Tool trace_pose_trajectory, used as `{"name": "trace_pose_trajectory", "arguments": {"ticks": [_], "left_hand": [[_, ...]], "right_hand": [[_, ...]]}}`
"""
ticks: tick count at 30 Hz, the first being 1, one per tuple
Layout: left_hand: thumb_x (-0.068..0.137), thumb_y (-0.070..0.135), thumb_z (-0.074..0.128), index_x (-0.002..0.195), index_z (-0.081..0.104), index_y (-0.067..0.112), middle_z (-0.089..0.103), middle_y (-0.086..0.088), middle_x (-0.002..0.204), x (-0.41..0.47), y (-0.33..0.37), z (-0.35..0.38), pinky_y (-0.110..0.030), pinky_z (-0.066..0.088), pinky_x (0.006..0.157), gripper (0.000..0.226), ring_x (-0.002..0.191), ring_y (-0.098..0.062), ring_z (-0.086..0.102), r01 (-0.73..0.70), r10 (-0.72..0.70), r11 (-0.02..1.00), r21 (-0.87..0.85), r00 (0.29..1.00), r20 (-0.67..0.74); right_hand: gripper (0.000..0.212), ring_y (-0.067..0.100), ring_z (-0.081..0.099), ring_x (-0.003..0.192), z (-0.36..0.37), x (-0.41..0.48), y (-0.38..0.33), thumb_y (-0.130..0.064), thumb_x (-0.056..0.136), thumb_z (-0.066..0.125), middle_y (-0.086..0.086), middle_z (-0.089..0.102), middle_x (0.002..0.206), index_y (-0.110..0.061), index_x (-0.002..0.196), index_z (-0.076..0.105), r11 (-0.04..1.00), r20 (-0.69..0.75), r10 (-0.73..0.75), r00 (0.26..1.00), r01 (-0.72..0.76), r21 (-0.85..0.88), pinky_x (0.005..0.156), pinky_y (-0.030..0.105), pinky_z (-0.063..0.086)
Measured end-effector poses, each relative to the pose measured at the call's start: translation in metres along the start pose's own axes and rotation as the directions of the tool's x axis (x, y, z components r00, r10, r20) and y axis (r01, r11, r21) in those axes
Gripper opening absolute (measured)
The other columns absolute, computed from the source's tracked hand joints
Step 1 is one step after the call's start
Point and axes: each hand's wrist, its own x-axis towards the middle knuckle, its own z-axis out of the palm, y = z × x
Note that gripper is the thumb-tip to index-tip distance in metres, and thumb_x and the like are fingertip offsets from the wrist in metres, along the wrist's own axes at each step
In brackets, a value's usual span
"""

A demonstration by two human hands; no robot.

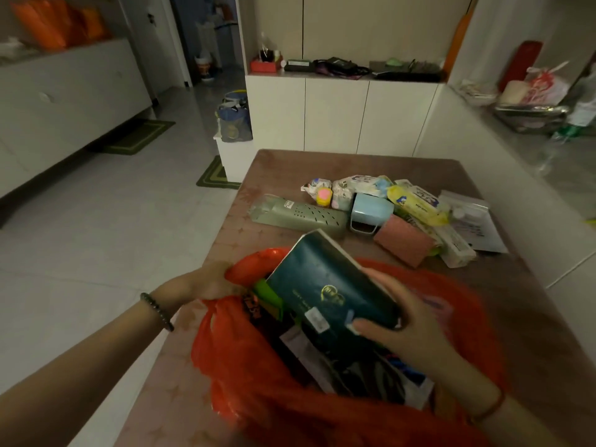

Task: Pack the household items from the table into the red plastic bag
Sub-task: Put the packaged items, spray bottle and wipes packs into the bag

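It's dim in here, a flat, greyish light with only soft shadows; the floor tiles (pixel 96 253) left of the table (pixel 354 166) carry a faint pale sheen. At the table's near end the red plastic bag (pixel 242 366) smears into blur, and straight lines beyond the table bow toward the corners.

1. Home, a lived-in living area.
2. White built-in cabinets (pixel 335 114) with a recessed shelf (pixel 300 73) cluttered with a red box (pixel 263 64) and tangled cables (pixel 338 66).
3. Pale tiled floor (pixel 96 237) with green mats (pixel 138 137), an open doorway (pixel 206 37) onto a further room.
4. Cloth-covered table (pixel 483 175) heaped with a blue mug (pixel 371 209), tissue packs (pixel 416 203) and other small household packets.
5. Orange plastic bags (pixel 48 24) piled on a white tufted bench (pixel 71 91).
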Motion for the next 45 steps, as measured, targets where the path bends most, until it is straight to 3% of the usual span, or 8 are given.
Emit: {"name": "trace_pose_trajectory", "arguments": {"ticks": [7, 17, 23, 26, 28, 35, 41, 45], "left_hand": [[0.094, 0.015, 0.046, 0.108, 0.059, 0.003, 0.069, -0.014, 0.088, -0.047, 0.001, 0.023, -0.027, 0.059, 0.057, 0.023, 0.061, -0.018, 0.070, -0.077, -0.005, 0.564, -0.822, 0.995, -0.097], [0.093, 0.026, 0.044, 0.119, 0.052, -0.004, 0.073, -0.017, 0.086, -0.067, 0.004, 0.016, -0.032, 0.060, 0.057, 0.041, 0.068, -0.025, 0.072, -0.009, 0.025, 0.235, -0.972, 1.000, -0.003], [0.085, 0.030, 0.049, 0.123, 0.051, -0.002, 0.072, -0.021, 0.095, -0.059, 0.002, 0.016, -0.040, 0.061, 0.063, 0.050, 0.076, -0.030, 0.072, -0.006, 0.039, 0.240, -0.971, 0.999, 0.003], [0.085, 0.031, 0.048, 0.126, 0.049, -0.004, 0.063, -0.023, 0.111, -0.050, 0.005, 0.014, -0.042, 0.058, 0.070, 0.054, 0.075, -0.028, 0.072, -0.020, 0.021, 0.252, -0.968, 1.000, -0.016], [0.081, 0.035, 0.049, 0.127, 0.049, -0.002, 0.058, -0.024, 0.121, -0.044, 0.007, 0.012, -0.043, 0.056, 0.074, 0.059, 0.081, -0.030, 0.070, -0.018, 0.018, 0.239, -0.971, 1.000, -0.015], [0.096, 0.034, 0.034, 0.106, 0.058, 0.006, 0.076, -0.009, 0.080, -0.013, 0.027, -0.009, -0.031, 0.060, 0.062, 0.038, 0.073, -0.018, 0.073, -0.206, 0.046, 0.087, -0.975, 0.978, -0.203], [0.097, 0.030, 0.038, 0.099, 0.064, 0.009, 0.076, -0.006, 0.082, 0.021, 0.044, -0.037, -0.029, 0.060, 0.065, 0.034, 0.076, -0.017, 0.073, -0.331, 0.064, 0.104, -0.938, 0.943, -0.326], [0.092, 0.034, 0.042, 0.089, 0.076, 0.009, 0.076, -0.010, 0.085, 0.030, 0.047, -0.042, -0.033, 0.061, 0.065, 0.042, 0.075, -0.020, 0.073, -0.197, 0.168, 0.211, -0.957, 0.972, -0.163]], "right_hand": [[0.076, -0.001, 0.045, 0.111, 0.081, -0.019, -0.001, -0.052, 0.069, 0.067, -0.012, 0.042, 0.122, -0.033, 0.136, 0.035, 0.987, -0.143, 0.077, 0.987, -0.095, -0.127, 0.086, 0.009, 0.040], [0.079, 0.018, 0.045, 0.122, 0.099, -0.014, -0.013, -0.077, 0.074, 0.031, 0.003, 0.045, 0.132, -0.033, 0.139, 0.034, 0.912, 0.273, 0.261, 0.926, -0.144, -0.384, 0.103, 0.033, 0.039], [0.084, 0.038, 0.013, 0.141, -0.032, -0.013, 0.032, -0.049, 0.079, 0.062, 0.016, 0.011, 0.155, -0.027, 0.146, 0.016, 0.522, -0.507, 0.234, 0.829, -0.547, -0.654, 0.111, 0.059, 0.017], [0.077, 0.042, 0.040, 0.125, -0.090, -0.021, 0.083, -0.044, 0.075, 0.070, 0.029, 0.031, 0.144, -0.017, 0.137, 0.033, 0.442, -0.478, 0.639, 0.602, -0.797, -0.412, 0.107, 0.059, 0.028], [0.026, 0.030, 0.060, 0.083, -0.097, -0.025, 0.093, -0.023, 0.086, 0.061, 0.027, 0.063, 0.105, -0.002, 0.102, 0.061, 0.560, -0.353, 0.725, 0.592, -0.804, -0.199, 0.084, 0.051, 0.050], [0.010, 0.019, 0.062, 0.045, -0.121, 0.021, 0.062, -0.004, 0.091, 0.048, 0.000, 0.062, 0.038, -0.001, 0.089, 0.058, 0.719, -0.463, 0.691, 0.555, -0.459, 0.522, 0.040, 0.025, 0.049], [0.014, 0.010, 0.065, 0.051, -0.140, 0.056, 0.033, -0.004, 0.091, 0.047, -0.004, 0.070, 0.051, -0.010, 0.092, 0.059, 0.755, -0.474, 0.541, 0.695, -0.152, 0.638, 0.039, 0.018, 0.052], [0.014, 0.015, 0.068, 0.056, -0.149, 0.038, 0.045, -0.003, 0.091, 0.047, 0.006, 0.072, 0.063, -0.005, 0.093, 0.061, 0.781, -0.408, 0.586, 0.700, -0.353, 0.515, 0.047, 0.024, 0.053]]}}
